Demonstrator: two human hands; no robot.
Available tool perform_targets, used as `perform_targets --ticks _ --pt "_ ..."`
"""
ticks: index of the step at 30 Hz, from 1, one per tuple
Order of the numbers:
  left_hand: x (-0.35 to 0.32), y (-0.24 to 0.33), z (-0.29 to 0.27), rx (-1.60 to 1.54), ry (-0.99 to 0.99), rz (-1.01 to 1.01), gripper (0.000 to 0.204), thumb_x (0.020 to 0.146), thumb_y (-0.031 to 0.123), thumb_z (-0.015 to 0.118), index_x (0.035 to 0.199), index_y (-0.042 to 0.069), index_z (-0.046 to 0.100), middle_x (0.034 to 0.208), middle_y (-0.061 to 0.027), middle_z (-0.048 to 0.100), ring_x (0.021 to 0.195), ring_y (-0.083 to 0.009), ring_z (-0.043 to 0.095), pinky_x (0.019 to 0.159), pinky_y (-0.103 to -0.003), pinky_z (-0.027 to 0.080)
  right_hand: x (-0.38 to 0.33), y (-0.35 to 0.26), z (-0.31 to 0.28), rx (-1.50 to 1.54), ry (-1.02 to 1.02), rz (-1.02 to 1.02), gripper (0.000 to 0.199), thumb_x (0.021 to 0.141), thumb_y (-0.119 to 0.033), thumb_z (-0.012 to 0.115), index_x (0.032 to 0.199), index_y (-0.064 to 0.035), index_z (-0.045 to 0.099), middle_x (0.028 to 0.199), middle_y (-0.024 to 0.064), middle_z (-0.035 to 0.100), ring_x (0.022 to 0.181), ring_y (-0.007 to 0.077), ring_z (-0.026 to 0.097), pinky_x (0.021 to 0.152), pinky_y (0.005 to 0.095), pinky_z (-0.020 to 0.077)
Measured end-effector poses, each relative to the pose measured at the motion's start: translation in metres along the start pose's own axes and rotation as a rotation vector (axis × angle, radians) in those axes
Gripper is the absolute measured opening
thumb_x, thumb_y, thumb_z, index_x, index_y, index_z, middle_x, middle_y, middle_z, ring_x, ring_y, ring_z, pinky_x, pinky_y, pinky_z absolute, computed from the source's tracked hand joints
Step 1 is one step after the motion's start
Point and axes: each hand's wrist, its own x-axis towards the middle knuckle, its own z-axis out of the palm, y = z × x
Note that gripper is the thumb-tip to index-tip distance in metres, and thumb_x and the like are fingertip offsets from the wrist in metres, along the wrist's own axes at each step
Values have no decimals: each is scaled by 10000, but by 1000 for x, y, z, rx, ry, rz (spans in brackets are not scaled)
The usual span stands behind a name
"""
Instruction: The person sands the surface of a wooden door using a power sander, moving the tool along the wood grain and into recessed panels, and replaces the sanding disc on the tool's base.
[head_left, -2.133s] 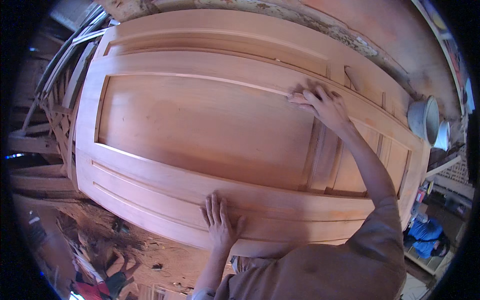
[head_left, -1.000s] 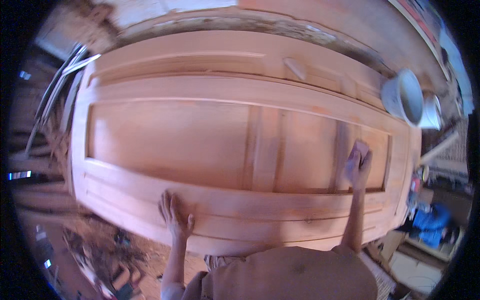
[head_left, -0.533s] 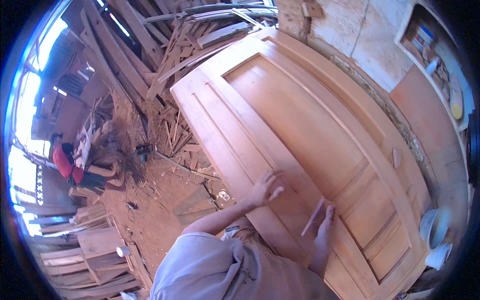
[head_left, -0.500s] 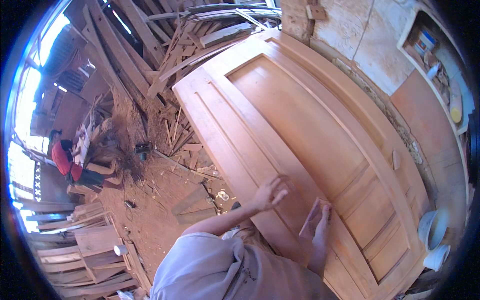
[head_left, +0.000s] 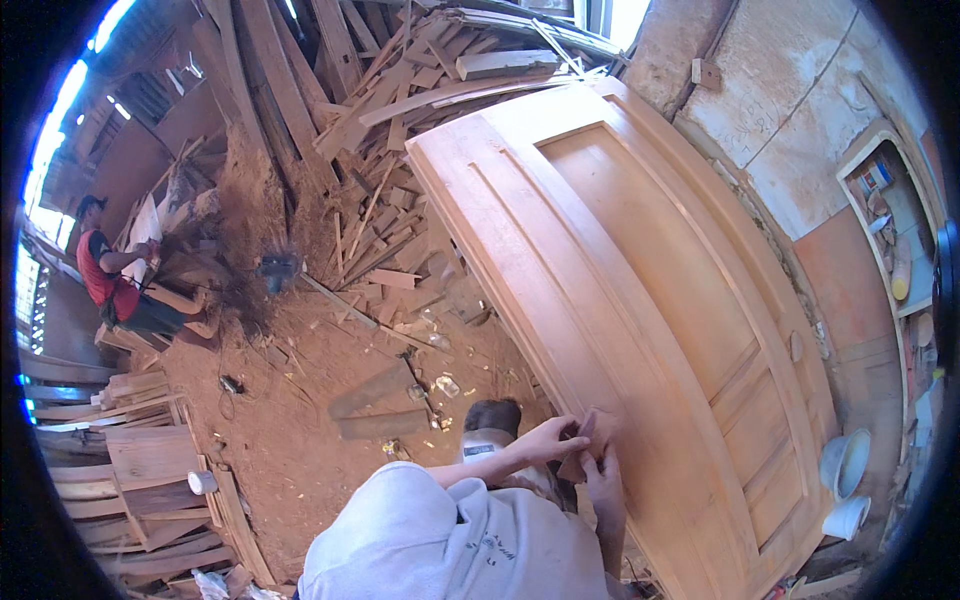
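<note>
A large wooden panelled door (head_left: 500, 250) lies flat in front of me, with recessed panels and raised mouldings. At its near left edge, both my hands hold a small reddish-brown piece of sandpaper (head_left: 598, 428). My left hand (head_left: 548, 441) pinches it from the left, fingers bent. My right hand (head_left: 604, 482) grips its lower side, with thumb and fingers close together. Part of the sheet is hidden behind the fingers.
Wood offcuts (head_left: 400, 200) are heaped beyond the door. Stacked boards (head_left: 150, 470) stand at left. A person in red (head_left: 115, 270) works at far left. Two white tubs (head_left: 846, 465) stand by the door's right end. A wall niche (head_left: 890, 220) holds containers.
My right hand has brought the sandpaper left to the door's edge. My left hand has come off the door surface and joined it on the sheet. The view has shifted.
</note>
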Motion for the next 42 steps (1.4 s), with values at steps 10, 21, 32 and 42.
perform_targets --ticks 10,21,32,42 --pt "-72 -37 -40 42 -133 -122 516 903 371 683 1271 22 588 1151 -69 658 1029 -133 584 870 -311 497 -77 1 83 -462 62 66 1115 718 -302 811 1523 -1 101 1393 291 422 1275 379 477 1048 431 412" --pt "-151 -31 2 -162 11 -65 461 951 343 631 1247 4 534 1081 -128 660 969 -177 638 875 -333 520 -112 39 87 -495 202 -146 707 790 -163 728 1375 21 378 1266 246 524 1183 360 538 989 438 448" --pt "-250 -131 136 270 -188 -54 407 1004 335 535 1220 -9 563 1140 -117 643 1044 -196 615 883 -330 496 -315 147 -1 492 391 157 212 990 -275 573 1062 -76 570 887 -41 542 796 41 484 713 217 418" --pt "-231 -139 238 1062 -677 159 514 929 413 573 1249 13 538 1208 -243 592 1095 -427 573 925 -481 464 -473 384 -100 739 939 55 541 974 -235 597 1383 66 413 1274 102 559 1115 164 550 962 294 445"
